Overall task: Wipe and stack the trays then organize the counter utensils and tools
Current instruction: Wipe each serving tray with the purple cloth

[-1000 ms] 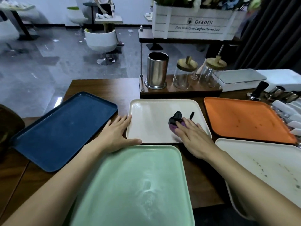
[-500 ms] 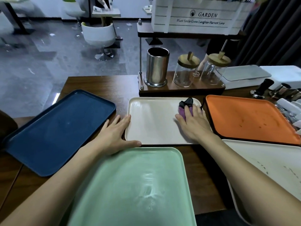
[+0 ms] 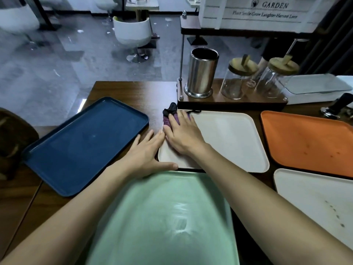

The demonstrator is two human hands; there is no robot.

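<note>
Wooden counter (image 3: 124,88) bears a cream tray (image 3: 229,140), flat left hand (image 3: 145,152) bracing it, while the flat right hand (image 3: 183,134) risks pushing its cloth (image 3: 166,120) off the corner

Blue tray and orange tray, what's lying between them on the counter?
In the head view, the cream tray lies between them, left hand at its left edge, right hand pressing a purple cloth on its far-left corner.

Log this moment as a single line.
step: wipe cream tray | right hand: presses purple cloth at far-left corner | left hand: flat, braces near-left corner
</note>
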